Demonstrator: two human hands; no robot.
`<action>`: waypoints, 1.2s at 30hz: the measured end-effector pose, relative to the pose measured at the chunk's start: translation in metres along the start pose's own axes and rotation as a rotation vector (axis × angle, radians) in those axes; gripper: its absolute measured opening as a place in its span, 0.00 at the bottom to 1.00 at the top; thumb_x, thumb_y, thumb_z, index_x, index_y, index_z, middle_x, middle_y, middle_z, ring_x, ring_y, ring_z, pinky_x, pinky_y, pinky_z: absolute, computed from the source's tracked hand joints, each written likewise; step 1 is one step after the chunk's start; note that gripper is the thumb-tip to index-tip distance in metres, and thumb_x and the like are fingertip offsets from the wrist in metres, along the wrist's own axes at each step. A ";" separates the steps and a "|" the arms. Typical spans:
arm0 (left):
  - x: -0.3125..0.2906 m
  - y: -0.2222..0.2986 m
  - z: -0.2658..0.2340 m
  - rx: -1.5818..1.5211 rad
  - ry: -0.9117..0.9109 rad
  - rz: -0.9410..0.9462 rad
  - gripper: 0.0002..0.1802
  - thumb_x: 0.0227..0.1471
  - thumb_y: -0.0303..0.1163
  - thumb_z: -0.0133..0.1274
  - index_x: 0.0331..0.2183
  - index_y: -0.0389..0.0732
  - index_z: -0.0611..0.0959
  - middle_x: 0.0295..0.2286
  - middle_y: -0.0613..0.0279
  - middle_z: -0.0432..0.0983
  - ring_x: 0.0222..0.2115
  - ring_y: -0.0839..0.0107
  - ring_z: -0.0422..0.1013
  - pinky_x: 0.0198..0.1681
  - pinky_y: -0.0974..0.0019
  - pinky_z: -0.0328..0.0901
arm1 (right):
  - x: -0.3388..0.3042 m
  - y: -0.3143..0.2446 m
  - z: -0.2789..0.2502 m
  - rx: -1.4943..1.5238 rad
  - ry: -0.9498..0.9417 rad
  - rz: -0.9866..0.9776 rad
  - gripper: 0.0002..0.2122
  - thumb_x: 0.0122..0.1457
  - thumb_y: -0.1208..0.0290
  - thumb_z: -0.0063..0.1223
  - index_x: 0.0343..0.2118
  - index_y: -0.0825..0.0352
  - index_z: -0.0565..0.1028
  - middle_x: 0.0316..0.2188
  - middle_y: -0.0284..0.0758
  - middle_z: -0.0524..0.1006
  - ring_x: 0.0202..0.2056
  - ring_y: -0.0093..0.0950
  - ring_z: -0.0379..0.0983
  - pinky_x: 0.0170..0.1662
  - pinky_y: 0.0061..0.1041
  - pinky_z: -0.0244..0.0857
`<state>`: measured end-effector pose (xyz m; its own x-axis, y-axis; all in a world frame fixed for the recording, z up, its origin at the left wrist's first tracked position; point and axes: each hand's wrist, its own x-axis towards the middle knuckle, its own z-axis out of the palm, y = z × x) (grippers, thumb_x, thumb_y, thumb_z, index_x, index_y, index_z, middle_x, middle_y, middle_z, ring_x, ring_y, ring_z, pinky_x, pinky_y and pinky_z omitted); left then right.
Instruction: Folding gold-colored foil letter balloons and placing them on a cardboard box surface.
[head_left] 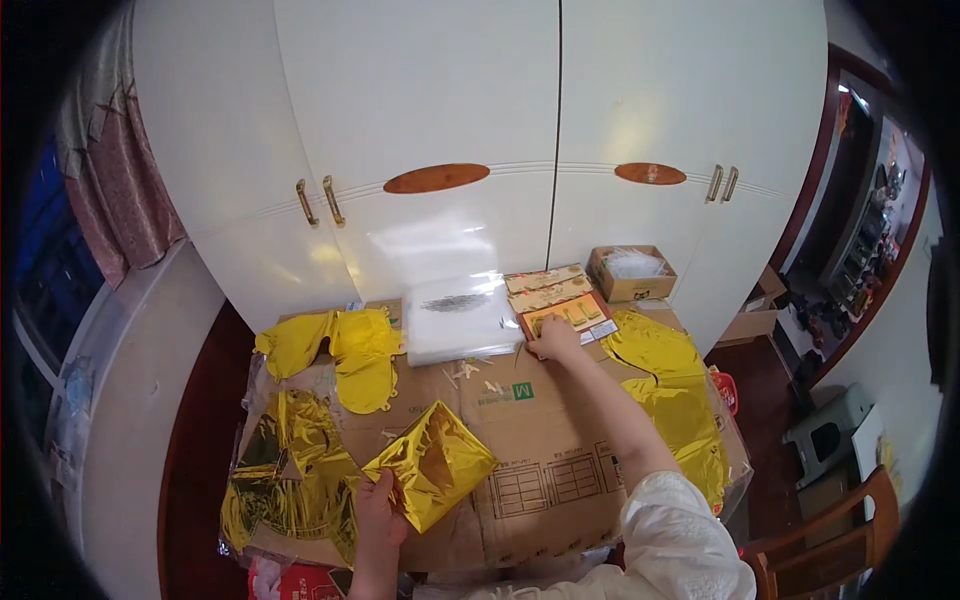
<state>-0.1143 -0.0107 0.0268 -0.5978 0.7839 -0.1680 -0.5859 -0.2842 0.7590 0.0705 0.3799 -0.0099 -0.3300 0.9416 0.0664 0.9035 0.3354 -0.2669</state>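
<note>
My left hand (pixel 378 512) grips a folded sheet of shiny gold foil (pixel 445 465) by its lower left edge, holding it over the cardboard. My right hand (pixel 556 338) reaches far across to a pile of printed cards. Its fingers are curled at the left part of the front card, an orange and brown printed card (pixel 590 318); the fingertips are partly hidden. More beige and red printed cards (pixel 548 283) lie behind it. Left of them is a stack of clear plastic sleeves (pixel 455 322).
Gold foil pieces lie at the far left (pixel 365 355), crumpled at the near left (pixel 295 465) and along the right (pixel 675 420). Flattened cardboard (pixel 540 440) covers the table. A small open box (pixel 632 273) stands against the white cabinet (pixel 450 120). At lower right is a wooden chair (pixel 850 540).
</note>
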 end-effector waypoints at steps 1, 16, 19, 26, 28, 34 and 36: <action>0.001 -0.001 -0.002 -0.006 -0.007 -0.002 0.03 0.54 0.28 0.52 0.31 0.41 0.75 0.21 0.69 0.71 0.19 0.80 0.66 0.20 0.77 0.60 | 0.004 0.001 0.000 0.002 -0.057 0.008 0.35 0.39 0.50 0.62 0.44 0.75 0.68 0.45 0.49 0.71 0.47 0.43 0.69 0.48 0.35 0.66; -0.001 0.002 -0.001 -0.042 0.023 -0.024 0.03 0.54 0.27 0.53 0.33 0.42 0.75 0.24 0.69 0.73 0.22 0.80 0.68 0.23 0.76 0.63 | -0.007 0.002 -0.052 -0.123 0.129 -0.150 0.15 0.50 0.66 0.49 0.38 0.71 0.74 0.25 0.52 0.76 0.33 0.45 0.76 0.36 0.38 0.69; 0.001 0.011 -0.001 -0.048 -0.044 -0.041 0.06 0.55 0.28 0.51 0.36 0.39 0.75 0.28 0.67 0.74 0.26 0.76 0.71 0.29 0.71 0.68 | -0.064 -0.009 -0.111 -0.023 0.433 -0.142 0.11 0.53 0.71 0.47 0.37 0.70 0.73 0.27 0.50 0.76 0.33 0.41 0.76 0.35 0.36 0.69; -0.012 0.015 0.050 -0.125 -0.149 -0.119 0.09 0.58 0.28 0.46 0.41 0.37 0.73 0.33 0.63 0.73 0.31 0.71 0.73 0.38 0.64 0.71 | -0.221 0.015 -0.087 1.079 0.235 0.031 0.06 0.61 0.72 0.41 0.35 0.66 0.71 0.22 0.23 0.67 0.22 0.16 0.61 0.26 0.19 0.58; -0.007 0.000 0.047 -0.039 -0.176 -0.214 0.07 0.57 0.28 0.47 0.39 0.39 0.74 0.29 0.65 0.73 0.28 0.74 0.71 0.34 0.68 0.70 | -0.256 0.007 -0.064 1.319 -0.040 0.196 0.07 0.62 0.73 0.40 0.37 0.66 0.71 0.23 0.23 0.68 0.22 0.14 0.61 0.25 0.17 0.56; -0.008 -0.053 0.031 0.026 -0.241 -0.371 0.01 0.56 0.26 0.49 0.33 0.41 0.75 0.24 0.69 0.72 0.23 0.79 0.69 0.30 0.71 0.69 | -0.292 0.025 -0.004 1.296 -0.154 0.154 0.10 0.61 0.75 0.38 0.43 0.68 0.70 0.29 0.28 0.73 0.26 0.18 0.68 0.29 0.19 0.63; -0.014 -0.061 0.041 0.039 -0.196 -0.416 0.01 0.56 0.26 0.49 0.33 0.41 0.75 0.26 0.68 0.73 0.25 0.77 0.70 0.32 0.69 0.69 | -0.296 0.030 0.006 1.208 -0.054 0.057 0.12 0.61 0.75 0.38 0.45 0.70 0.69 0.33 0.32 0.74 0.30 0.23 0.71 0.33 0.22 0.65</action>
<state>-0.0476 0.0181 0.0091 -0.1990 0.9176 -0.3441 -0.7312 0.0948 0.6756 0.1938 0.1107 -0.0435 -0.3352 0.9421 -0.0074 0.0891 0.0238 -0.9957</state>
